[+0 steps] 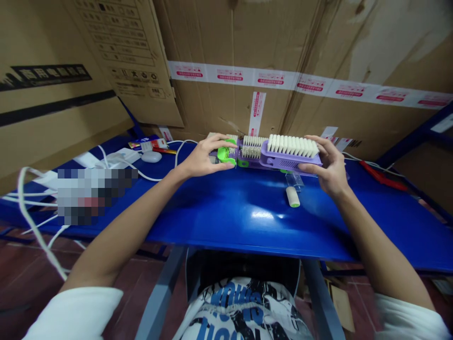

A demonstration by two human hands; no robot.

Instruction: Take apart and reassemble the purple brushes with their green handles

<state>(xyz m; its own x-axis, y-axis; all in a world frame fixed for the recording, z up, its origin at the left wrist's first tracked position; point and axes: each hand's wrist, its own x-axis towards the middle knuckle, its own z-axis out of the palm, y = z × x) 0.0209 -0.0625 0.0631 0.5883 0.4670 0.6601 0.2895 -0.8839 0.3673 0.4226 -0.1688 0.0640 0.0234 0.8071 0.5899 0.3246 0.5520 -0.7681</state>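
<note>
The fingers of the left hand [203, 157] were closed around a bright-green curved plastic piece [223, 155], while those of the right hand [333, 171] clamped the right end of a purple plastic brush with cream bristles [292, 147], raised bristles up over a glossy blue worktop [226, 212]. Between the hands, at the brush's nine o'clock, were more cream bristles [253, 140]. A short white-and-green cylinder [292, 196] lay at its six o'clock. A white, rounded mouse-like object [151, 157] sat at the left hand's nine o'clock; brown cardboard [208, 38] stood at twelve.
</note>
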